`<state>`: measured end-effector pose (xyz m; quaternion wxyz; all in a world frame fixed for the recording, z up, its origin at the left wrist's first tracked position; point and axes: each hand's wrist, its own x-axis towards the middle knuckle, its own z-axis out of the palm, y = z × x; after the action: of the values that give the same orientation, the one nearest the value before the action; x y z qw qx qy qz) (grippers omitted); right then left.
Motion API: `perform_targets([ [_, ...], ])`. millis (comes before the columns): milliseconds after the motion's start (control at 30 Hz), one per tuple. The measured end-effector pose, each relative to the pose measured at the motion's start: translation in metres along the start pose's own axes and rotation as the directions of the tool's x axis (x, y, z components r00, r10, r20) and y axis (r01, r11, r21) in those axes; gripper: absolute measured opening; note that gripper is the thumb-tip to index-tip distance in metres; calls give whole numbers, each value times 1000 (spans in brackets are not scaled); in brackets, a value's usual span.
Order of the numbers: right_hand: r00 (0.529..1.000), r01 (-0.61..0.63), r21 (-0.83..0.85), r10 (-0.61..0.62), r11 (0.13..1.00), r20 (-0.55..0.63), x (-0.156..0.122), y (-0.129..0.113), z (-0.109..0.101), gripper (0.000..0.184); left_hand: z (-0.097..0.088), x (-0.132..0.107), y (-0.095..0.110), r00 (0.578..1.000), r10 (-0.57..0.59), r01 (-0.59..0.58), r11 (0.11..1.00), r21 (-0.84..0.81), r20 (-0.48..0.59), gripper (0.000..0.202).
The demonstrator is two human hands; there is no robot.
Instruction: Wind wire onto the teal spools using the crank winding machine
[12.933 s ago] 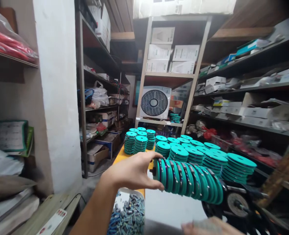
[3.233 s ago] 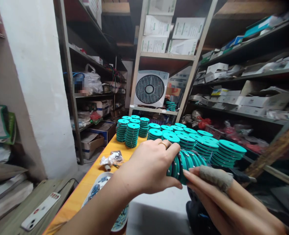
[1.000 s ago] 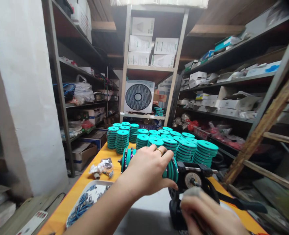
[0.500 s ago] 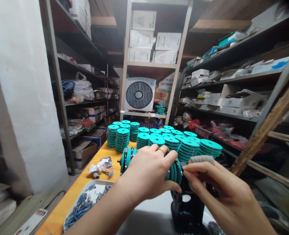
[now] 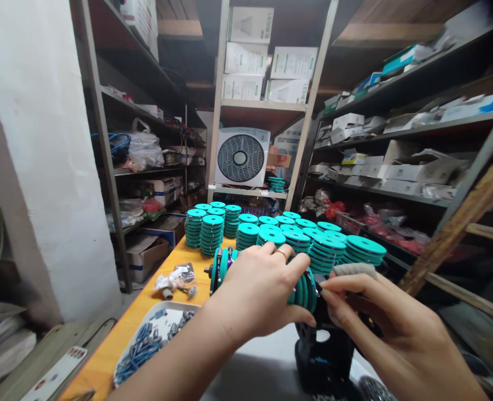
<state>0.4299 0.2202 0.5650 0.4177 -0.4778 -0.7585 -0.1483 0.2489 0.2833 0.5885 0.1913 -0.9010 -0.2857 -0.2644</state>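
Jutting spool row (image 5: 302,292): teal, left of the black machine (image 5: 325,359).
Left hand (image 5: 263,289): grasping the row from above.
Right hand (image 5: 384,328): fingertips close together beside the machine; whether they grip something, I cannot tell.
Stacked spools (image 5: 328,250): behind the machine.
White tray (image 5: 171,313): left of the machine.

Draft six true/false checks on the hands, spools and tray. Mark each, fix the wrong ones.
1. The left hand is wrapped over a row of green spools. True.
2. Neither hand wears jewellery. False: the left wears a gold ring.
3. One finger of the right hand has a grey cover. True.
4. A white tray holds small parts. True.
5. The tray stands on the floor. False: it's on the yellow table.
6. The right hand is over the tray. False: it's by the row's right-hand end.
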Motion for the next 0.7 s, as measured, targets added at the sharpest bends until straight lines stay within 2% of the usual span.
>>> perform_targets([
  [467,996,44,-41,-40,998,82,-3,5,8,14,0,-1,0,1000,-3,3,1000,5,-1,57],
  [700,998,14,-17,-13,1000,68,-14,15,13,21,1,-1,-3,1000,27,-27,1000,-7,15,48],
])
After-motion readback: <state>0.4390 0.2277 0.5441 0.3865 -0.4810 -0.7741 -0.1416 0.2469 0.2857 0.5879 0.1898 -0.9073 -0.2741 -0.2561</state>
